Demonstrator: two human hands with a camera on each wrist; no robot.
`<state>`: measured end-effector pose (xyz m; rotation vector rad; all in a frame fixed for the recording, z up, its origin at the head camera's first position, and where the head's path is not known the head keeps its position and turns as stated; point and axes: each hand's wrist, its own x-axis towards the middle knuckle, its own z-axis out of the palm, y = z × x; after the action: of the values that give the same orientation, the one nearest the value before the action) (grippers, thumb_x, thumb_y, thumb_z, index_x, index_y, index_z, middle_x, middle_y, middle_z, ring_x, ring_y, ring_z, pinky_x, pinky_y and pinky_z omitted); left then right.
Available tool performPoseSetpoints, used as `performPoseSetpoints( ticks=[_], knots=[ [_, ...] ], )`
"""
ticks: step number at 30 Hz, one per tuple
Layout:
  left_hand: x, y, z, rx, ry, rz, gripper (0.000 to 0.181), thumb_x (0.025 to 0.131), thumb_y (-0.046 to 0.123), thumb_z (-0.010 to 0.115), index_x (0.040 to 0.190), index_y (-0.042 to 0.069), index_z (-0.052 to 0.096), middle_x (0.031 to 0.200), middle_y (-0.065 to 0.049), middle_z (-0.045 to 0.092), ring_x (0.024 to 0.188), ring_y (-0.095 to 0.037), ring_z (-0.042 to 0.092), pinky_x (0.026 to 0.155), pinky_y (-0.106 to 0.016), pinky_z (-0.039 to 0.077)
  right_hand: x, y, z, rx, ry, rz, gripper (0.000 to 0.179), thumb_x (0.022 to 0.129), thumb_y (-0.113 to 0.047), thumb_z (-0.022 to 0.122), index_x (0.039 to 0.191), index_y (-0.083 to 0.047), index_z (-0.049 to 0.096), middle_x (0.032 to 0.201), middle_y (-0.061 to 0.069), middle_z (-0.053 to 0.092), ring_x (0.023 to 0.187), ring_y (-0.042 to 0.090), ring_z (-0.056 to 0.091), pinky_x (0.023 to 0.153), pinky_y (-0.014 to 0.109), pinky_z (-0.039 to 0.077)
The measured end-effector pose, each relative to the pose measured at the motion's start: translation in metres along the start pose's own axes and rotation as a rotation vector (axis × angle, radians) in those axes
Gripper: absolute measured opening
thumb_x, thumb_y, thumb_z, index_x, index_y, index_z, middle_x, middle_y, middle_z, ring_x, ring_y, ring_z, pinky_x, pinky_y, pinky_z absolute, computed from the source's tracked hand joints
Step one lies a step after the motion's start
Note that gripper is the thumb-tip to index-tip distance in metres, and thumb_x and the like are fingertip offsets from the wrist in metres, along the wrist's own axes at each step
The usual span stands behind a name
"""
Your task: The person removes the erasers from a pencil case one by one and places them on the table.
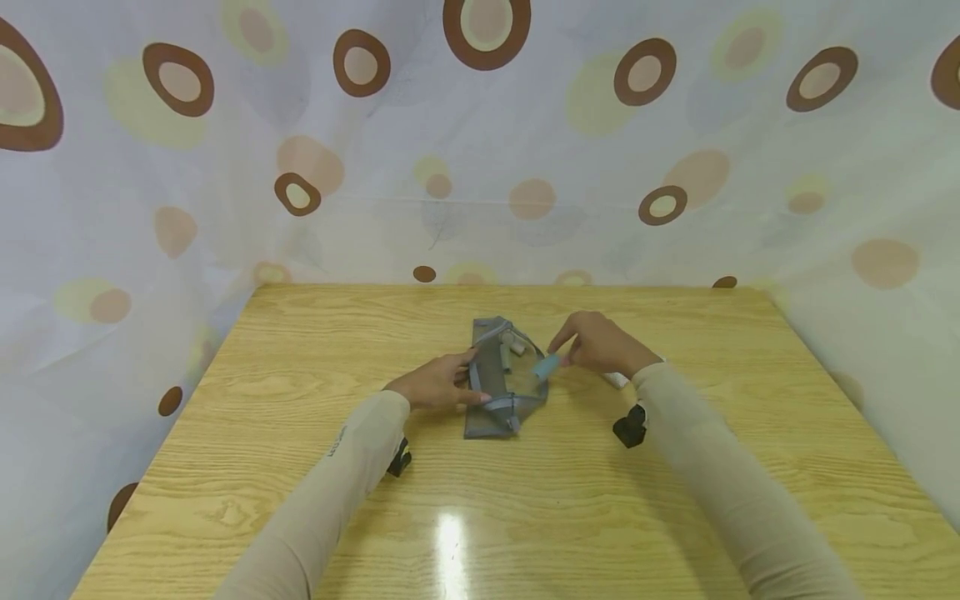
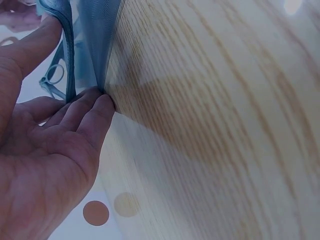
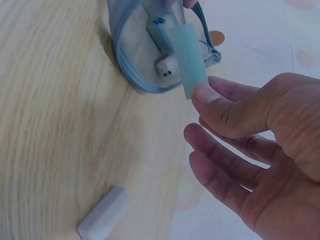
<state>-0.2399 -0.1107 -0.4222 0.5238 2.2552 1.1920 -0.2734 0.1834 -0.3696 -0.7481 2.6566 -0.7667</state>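
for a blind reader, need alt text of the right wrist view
A right hand pinches a pale blue block in front of an open pouch with more blocks inside. A whitish block lies on the wooden table.

The pouch (image 1: 491, 379) lies on the table (image 1: 525, 517) between the two hands, its near left part in the grip of the left hand (image 1: 438, 382), its mouth toward the right hand (image 1: 600, 342). Two blocks (image 3: 161, 36) sit inside it. The slab (image 3: 189, 57) pinched by the right hand is at that mouth. A loose bar (image 3: 104, 215) lies on the table beneath the right wrist. Beyond both hands, behind the table, hangs a sheet (image 1: 480, 233).
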Motion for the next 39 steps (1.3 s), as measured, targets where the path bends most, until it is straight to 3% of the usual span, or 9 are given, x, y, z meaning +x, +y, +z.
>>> performPoseSetpoints(
  ticks=[11, 14, 18, 20, 22, 24, 26, 31, 39],
  knots=[
    [0.0, -0.001, -0.001, 0.005, 0.003, 0.007, 0.096, 0.095, 0.025, 0.074, 0.162, 0.003, 0.008, 0.168, -0.012, 0.012, 0.15, -0.032, 0.029, 0.119, -0.042, 0.033, -0.007, 0.013, -0.022, -0.003, 0.066, 0.039, 0.022, 0.088, 0.006, 0.072, 0.11, 0.005, 0.076, 0.126, 0.031, 0.064, 0.092, 0.036, 0.074, 0.082, 0.049, 0.061],
    [0.0, -0.002, 0.0, 0.006, 0.003, 0.005, 0.096, 0.095, 0.025, 0.074, 0.162, 0.003, 0.008, 0.168, -0.011, 0.012, 0.15, -0.032, 0.028, 0.12, -0.042, 0.032, -0.008, 0.019, -0.025, -0.012, 0.085, 0.066, 0.023, 0.089, 0.005, 0.072, 0.111, 0.006, 0.075, 0.129, 0.033, 0.061, 0.076, 0.026, 0.07, 0.068, 0.039, 0.059],
    [-0.001, -0.001, 0.0, -0.002, 0.001, 0.006, 0.097, 0.095, 0.025, 0.074, 0.162, 0.003, 0.008, 0.168, -0.012, 0.012, 0.15, -0.033, 0.028, 0.12, -0.044, 0.032, -0.009, 0.028, -0.027, -0.027, 0.117, 0.119, 0.025, 0.089, 0.003, 0.071, 0.114, 0.006, 0.075, 0.133, 0.033, 0.058, 0.058, 0.018, 0.047, 0.056, 0.031, 0.045],
    [-0.002, 0.0, 0.001, -0.002, 0.001, 0.004, 0.097, 0.095, 0.025, 0.074, 0.162, 0.004, 0.008, 0.168, -0.012, 0.012, 0.15, -0.033, 0.028, 0.12, -0.044, 0.032, -0.01, 0.031, -0.027, -0.045, 0.137, 0.142, 0.024, 0.09, 0.002, 0.072, 0.114, 0.005, 0.075, 0.133, 0.032, 0.059, 0.064, 0.024, 0.055, 0.059, 0.033, 0.048],
    [-0.002, 0.0, 0.001, -0.003, 0.003, 0.003, 0.097, 0.095, 0.025, 0.074, 0.162, 0.003, 0.008, 0.168, -0.012, 0.013, 0.149, -0.033, 0.029, 0.12, -0.044, 0.032, -0.011, 0.034, -0.027, -0.068, 0.153, 0.163, 0.024, 0.091, 0.0, 0.072, 0.114, 0.004, 0.075, 0.133, 0.031, 0.059, 0.086, 0.035, 0.064, 0.067, 0.038, 0.053],
    [-0.002, 0.0, 0.0, -0.002, 0.004, 0.001, 0.097, 0.095, 0.025, 0.074, 0.162, 0.004, 0.008, 0.168, -0.012, 0.014, 0.149, -0.032, 0.029, 0.12, -0.043, 0.033, -0.011, 0.036, -0.027, -0.087, 0.165, 0.184, 0.024, 0.091, -0.002, 0.072, 0.115, 0.004, 0.075, 0.133, 0.03, 0.06, 0.11, 0.044, 0.061, 0.077, 0.045, 0.055],
    [-0.002, 0.0, 0.0, 0.001, 0.006, -0.002, 0.097, 0.095, 0.025, 0.074, 0.162, 0.004, 0.009, 0.168, -0.012, 0.015, 0.149, -0.032, 0.029, 0.12, -0.043, 0.033, -0.012, 0.037, -0.027, -0.089, 0.174, 0.202, 0.025, 0.092, -0.002, 0.072, 0.116, 0.004, 0.074, 0.134, 0.03, 0.059, 0.122, 0.049, 0.054, 0.085, 0.052, 0.055],
    [0.0, -0.002, 0.0, 0.0, 0.006, -0.002, 0.096, 0.095, 0.025, 0.074, 0.162, 0.004, 0.008, 0.168, -0.012, 0.015, 0.15, -0.031, 0.028, 0.12, -0.043, 0.032, -0.015, 0.043, -0.025, -0.084, 0.211, 0.231, 0.026, 0.091, -0.003, 0.072, 0.116, 0.006, 0.073, 0.134, 0.029, 0.059, 0.128, 0.053, 0.048, 0.1, 0.065, 0.047],
    [-0.001, 0.001, 0.001, 0.001, 0.004, 0.012, 0.096, 0.095, 0.024, 0.074, 0.162, 0.002, 0.008, 0.168, -0.013, 0.013, 0.149, -0.032, 0.029, 0.12, -0.042, 0.032, -0.018, 0.058, -0.016, -0.125, 0.264, 0.282, 0.026, 0.092, -0.005, 0.071, 0.115, 0.006, 0.074, 0.127, 0.029, 0.063, 0.115, 0.05, 0.059, 0.091, 0.061, 0.054]
  ],
)
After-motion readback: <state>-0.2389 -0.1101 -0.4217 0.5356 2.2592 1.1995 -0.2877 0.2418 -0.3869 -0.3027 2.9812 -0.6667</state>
